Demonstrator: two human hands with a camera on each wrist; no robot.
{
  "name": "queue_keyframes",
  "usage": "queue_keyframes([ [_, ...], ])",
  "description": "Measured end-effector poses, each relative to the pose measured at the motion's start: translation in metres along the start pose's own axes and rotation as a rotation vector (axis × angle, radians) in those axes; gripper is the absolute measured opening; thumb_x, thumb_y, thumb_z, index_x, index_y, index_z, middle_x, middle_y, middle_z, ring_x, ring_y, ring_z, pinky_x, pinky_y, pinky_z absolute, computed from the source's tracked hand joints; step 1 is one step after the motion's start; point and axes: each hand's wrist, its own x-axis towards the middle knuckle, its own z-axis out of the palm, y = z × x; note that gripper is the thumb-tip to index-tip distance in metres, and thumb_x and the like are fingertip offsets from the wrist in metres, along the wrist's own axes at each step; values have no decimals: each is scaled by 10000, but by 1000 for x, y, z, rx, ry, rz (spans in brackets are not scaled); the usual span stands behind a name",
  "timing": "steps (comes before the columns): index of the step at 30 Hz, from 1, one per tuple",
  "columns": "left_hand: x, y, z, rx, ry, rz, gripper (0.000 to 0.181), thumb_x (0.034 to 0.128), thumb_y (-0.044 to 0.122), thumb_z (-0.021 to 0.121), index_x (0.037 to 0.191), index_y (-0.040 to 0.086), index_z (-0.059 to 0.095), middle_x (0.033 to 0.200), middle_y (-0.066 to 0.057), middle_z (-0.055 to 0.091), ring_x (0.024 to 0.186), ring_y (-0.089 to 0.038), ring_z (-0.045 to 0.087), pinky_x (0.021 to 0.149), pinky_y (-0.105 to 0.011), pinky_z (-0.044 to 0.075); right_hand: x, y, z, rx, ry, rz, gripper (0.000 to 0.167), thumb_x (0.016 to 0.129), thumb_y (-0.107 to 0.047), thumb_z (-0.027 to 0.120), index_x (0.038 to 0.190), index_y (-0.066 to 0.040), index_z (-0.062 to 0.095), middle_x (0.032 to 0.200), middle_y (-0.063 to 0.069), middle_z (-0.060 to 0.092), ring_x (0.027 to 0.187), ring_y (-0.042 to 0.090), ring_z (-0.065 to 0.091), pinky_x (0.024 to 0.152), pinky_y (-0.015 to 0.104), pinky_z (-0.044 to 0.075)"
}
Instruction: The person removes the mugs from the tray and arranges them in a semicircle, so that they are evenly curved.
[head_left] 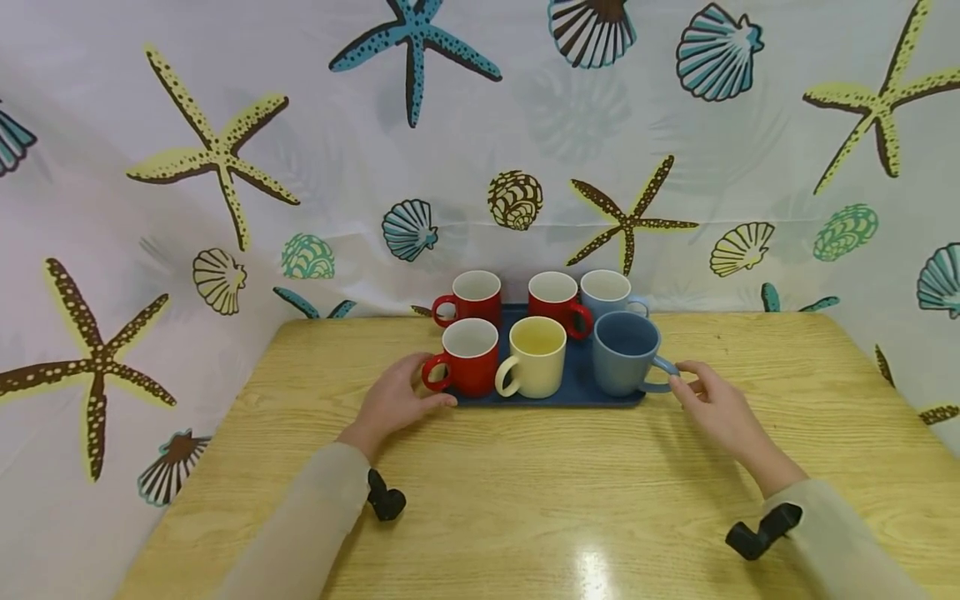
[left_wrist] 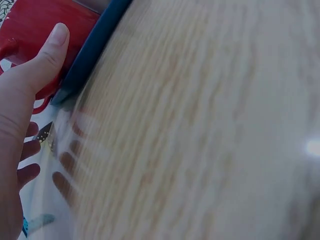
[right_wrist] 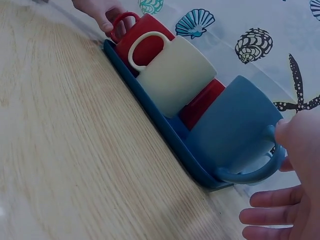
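Observation:
A dark blue tray (head_left: 577,379) carries several mugs in two rows. Along the front stand a red mug (head_left: 474,371), a cream mug (head_left: 543,367) and a larger blue mug (head_left: 624,371). My right hand (head_left: 716,412) pinches the blue mug's handle between thumb and index finger; the other fingers (right_wrist: 272,216) are loose. At the tray's left end is my left hand (head_left: 393,396), its thumb (left_wrist: 54,47) near the front corner beside the front red mug. Its fingers look relaxed and grip nothing; whether the thumb touches the tray I cannot tell.
Behind stand two more red mugs (head_left: 487,312) and a light blue mug (head_left: 606,305). A white cloth (head_left: 465,167) with starfish and shells hangs close behind the tray and along both sides of the wooden table (head_left: 525,500).

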Motion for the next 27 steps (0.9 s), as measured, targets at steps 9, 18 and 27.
queue_keyframes([
  [9, 8, -6, 9, -28, 3, 20, 805, 677, 580, 740, 1292, 116, 507, 1290, -83, 530, 1200, -292, 464, 990, -491, 356, 8, 3, 4, 180, -32, 44, 572, 967, -477, 385, 1289, -5, 415, 1001, 247, 600, 870, 352, 603, 656, 391, 512],
  [18, 11, -10, 14, -22, 2, 88, 727, 671, 567, 752, 1235, 153, 557, 1181, -22, 601, 1067, -211, 550, 938, -427, 420, 14, 0, 9, 358, -56, 88, 551, 976, -443, 385, 1210, 54, 420, 954, 275, 579, 768, 317, 580, 589, 358, 487],
  [27, 10, -16, 19, -47, 26, 152, 633, 674, 557, 755, 1136, 155, 596, 1035, 8, 626, 975, -182, 570, 906, -407, 440, 17, -4, 13, 423, -48, 147, 530, 983, -438, 368, 1132, 67, 427, 932, 267, 586, 734, 271, 611, 610, 383, 518],
])
